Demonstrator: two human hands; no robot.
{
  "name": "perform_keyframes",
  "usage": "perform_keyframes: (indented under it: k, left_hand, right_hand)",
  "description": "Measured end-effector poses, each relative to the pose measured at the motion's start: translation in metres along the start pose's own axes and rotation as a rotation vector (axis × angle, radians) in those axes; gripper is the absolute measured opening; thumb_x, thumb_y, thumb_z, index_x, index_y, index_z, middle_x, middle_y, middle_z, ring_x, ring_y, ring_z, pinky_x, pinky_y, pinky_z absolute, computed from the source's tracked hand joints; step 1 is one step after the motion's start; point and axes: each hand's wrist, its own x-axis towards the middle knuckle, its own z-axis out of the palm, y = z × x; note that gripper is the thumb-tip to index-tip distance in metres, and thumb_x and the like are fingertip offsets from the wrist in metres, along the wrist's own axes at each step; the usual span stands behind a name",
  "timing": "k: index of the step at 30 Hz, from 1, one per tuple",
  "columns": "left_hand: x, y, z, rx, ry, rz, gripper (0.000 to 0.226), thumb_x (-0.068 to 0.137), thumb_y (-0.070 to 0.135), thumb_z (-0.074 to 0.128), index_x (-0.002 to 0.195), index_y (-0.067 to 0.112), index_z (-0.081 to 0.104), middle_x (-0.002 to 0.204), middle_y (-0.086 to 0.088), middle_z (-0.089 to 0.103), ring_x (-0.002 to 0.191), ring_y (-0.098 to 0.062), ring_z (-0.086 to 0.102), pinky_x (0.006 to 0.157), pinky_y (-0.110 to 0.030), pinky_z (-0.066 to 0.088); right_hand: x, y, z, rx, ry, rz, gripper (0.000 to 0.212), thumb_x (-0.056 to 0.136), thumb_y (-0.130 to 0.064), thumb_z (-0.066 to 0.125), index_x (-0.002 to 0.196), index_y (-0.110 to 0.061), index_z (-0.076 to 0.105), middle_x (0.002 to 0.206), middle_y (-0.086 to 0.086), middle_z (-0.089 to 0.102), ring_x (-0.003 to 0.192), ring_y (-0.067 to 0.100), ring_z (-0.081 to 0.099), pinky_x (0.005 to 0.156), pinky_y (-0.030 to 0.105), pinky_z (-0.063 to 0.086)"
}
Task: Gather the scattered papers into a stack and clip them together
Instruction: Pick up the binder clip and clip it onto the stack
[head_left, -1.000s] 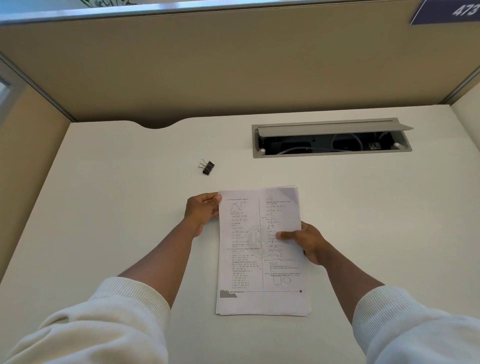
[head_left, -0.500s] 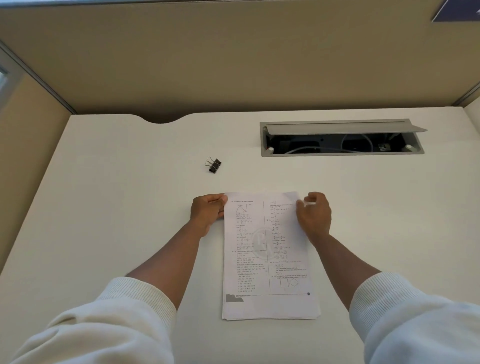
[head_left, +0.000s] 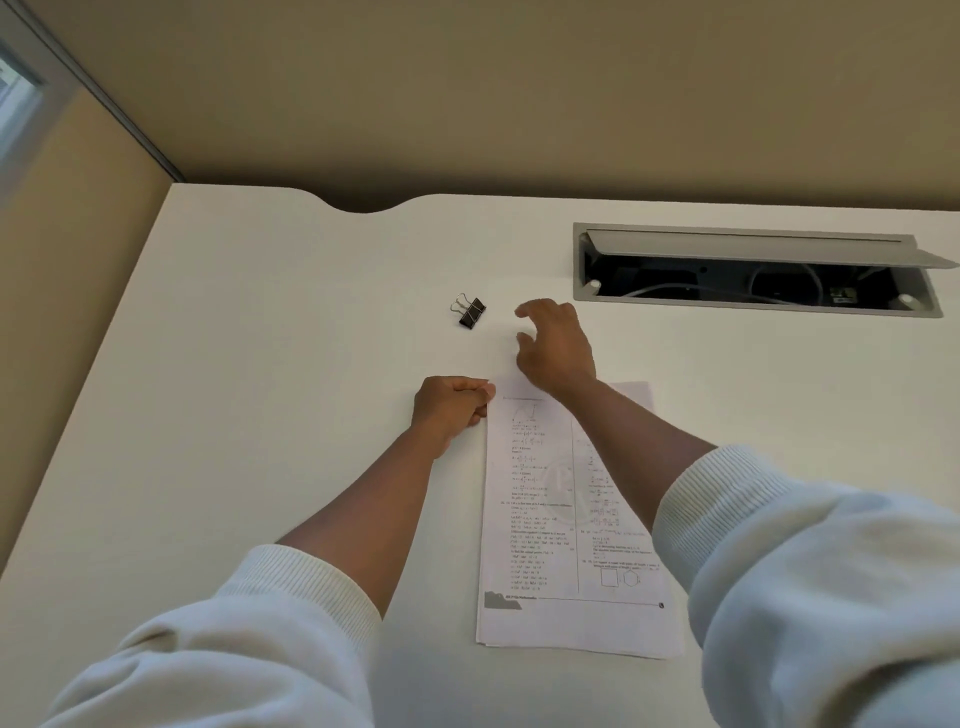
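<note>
while left hand (head_left: 451, 410) pinches papers (head_left: 540, 519)

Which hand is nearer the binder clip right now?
Right. The right hand hangs just right of the binder clip, fingers apart, not touching it. The left hand is nearer the camera, gripping the paper stack's top left corner.

Soft even light — slight blur, wide-angle warp
</note>
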Motion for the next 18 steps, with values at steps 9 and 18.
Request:
perform_keyframes:
  k: [9,18]
  left_hand:
    - [0.006,-0.001,-0.010,0.000,-0.071,-0.020,0.027,0.084,0.022,0.077,0.107,0.010,0.074,0.091,-0.004,0.076,0.074,-0.012,0.071,0.070,-0.021,0.058]
    - [0.010,-0.005,-0.014,0.009,-0.071,-0.014,0.025,0.083,0.023,0.078,0.105,0.011,0.075,0.091,-0.004,0.077,0.077,-0.013,0.072,0.071,-0.021,0.058]
  right_hand:
    - [0.040,-0.029,0.033,-0.200,-0.284,-0.329,0.062,0.086,0.004,0.047,0.145,-0.012,0.040,0.160,-0.001,0.024,0.148,0.023,0.017,0.105,0.043,0.040]
    - [0.048,-0.029,0.040,-0.286,-0.212,-0.371,0.052,0.086,0.002,0.051,0.137,-0.012,0.052,0.134,0.007,0.053,0.120,0.029,0.047,0.070,0.035,0.045]
